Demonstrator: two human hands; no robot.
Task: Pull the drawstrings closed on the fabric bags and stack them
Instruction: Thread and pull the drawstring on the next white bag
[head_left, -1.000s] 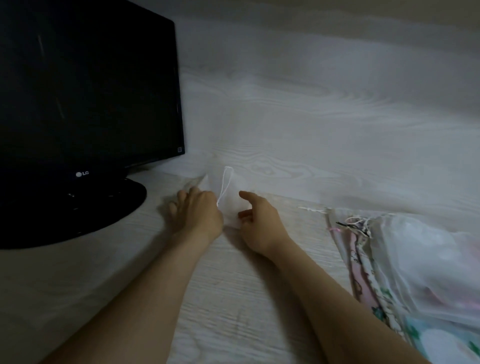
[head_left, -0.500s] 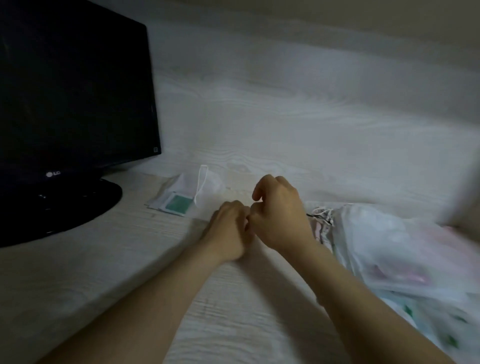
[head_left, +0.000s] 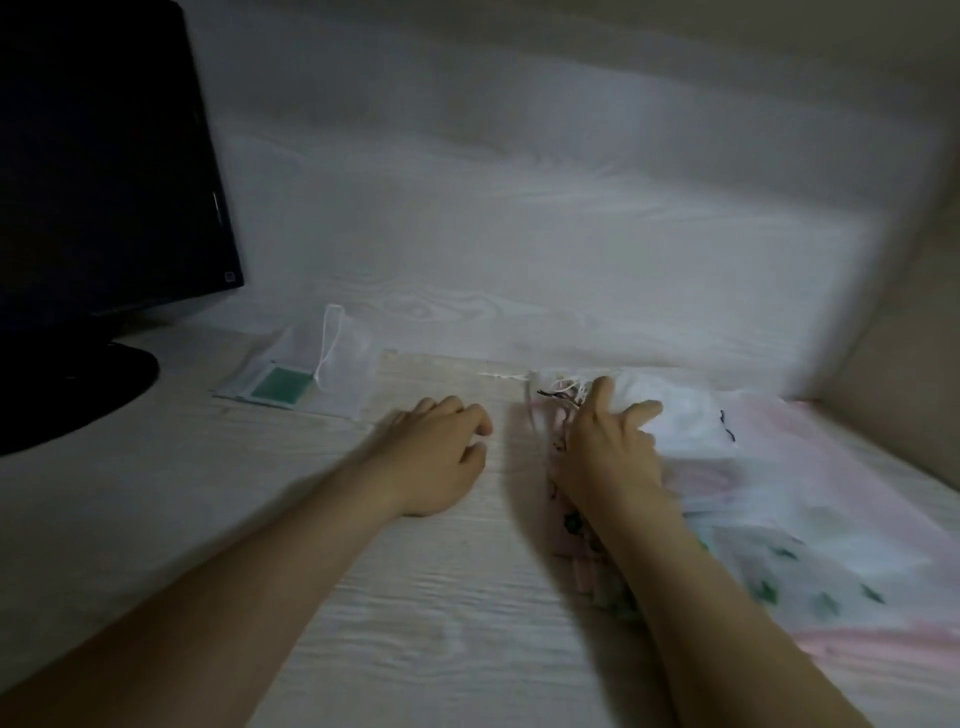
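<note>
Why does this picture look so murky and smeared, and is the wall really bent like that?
Head view: dim, greyish light leaves the monitor a near-black mass; the pile of fabric bags and the right hand on it are blurred, the left hand and the sheer bag a bit sharper; the wide lens bows the lines of the back panel.

Monitor (head_left: 104, 171) left, pouch (head_left: 332, 374) centre (bag pile (head_left: 810, 535) right).
</note>
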